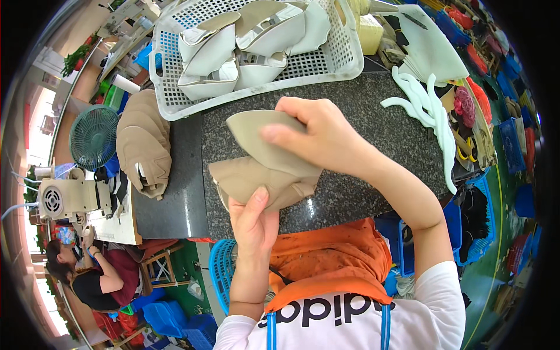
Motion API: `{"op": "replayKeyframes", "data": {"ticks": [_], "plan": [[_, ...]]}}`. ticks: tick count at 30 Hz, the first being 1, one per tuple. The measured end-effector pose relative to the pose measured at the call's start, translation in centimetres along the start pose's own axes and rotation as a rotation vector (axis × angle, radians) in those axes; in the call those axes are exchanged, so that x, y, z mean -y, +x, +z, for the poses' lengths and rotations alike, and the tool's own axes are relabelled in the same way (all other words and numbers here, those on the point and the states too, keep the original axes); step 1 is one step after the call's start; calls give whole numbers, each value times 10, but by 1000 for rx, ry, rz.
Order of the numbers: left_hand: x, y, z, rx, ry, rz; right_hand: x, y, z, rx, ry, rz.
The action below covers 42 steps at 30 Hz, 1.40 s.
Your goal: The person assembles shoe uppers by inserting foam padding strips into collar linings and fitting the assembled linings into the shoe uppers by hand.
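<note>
A beige cap (245,181) is held over the dark speckled worktop, its crown low and its curved brim (251,131) tilted up toward the far left. My left hand (254,213) grips the crown from the near side, thumb on top of the fabric and the other fingers hidden under it. Along the brim's right edge, my right hand (318,137) is closed, with its thumb blurred across the brim's face. At the left of the worktop lies a row of nested beige caps (143,140).
Behind the cap stands a white plastic basket (324,70) with several white and beige cap-like pieces. White curved strips (420,102) and yellow-handled scissors (468,150) lie at the right. A green fan (93,137), a sewing machine (70,198) and a seated person (105,268) are at the left.
</note>
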<state>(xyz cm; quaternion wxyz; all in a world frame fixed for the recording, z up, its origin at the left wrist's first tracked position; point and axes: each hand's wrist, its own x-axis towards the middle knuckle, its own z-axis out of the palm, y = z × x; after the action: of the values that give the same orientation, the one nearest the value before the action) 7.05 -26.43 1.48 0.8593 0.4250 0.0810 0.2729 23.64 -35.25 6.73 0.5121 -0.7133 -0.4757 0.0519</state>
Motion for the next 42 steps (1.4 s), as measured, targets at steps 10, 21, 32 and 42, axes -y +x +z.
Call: {"op": "replayKeyframes", "data": {"ticks": [10,21,32,42], "plan": [[27,1,-24,79,-265,-72,-9,-2,37,-188,-167,-79],[30,-17,-23,170,-185,-143,-1,6,49,-33,91,-75],[13,-14,-10,133,-176,-34,21,-41,3,21,-186,-413],[-11,17,-44,39,29,-187,17,-51,-8,278,-16,-210]]}}
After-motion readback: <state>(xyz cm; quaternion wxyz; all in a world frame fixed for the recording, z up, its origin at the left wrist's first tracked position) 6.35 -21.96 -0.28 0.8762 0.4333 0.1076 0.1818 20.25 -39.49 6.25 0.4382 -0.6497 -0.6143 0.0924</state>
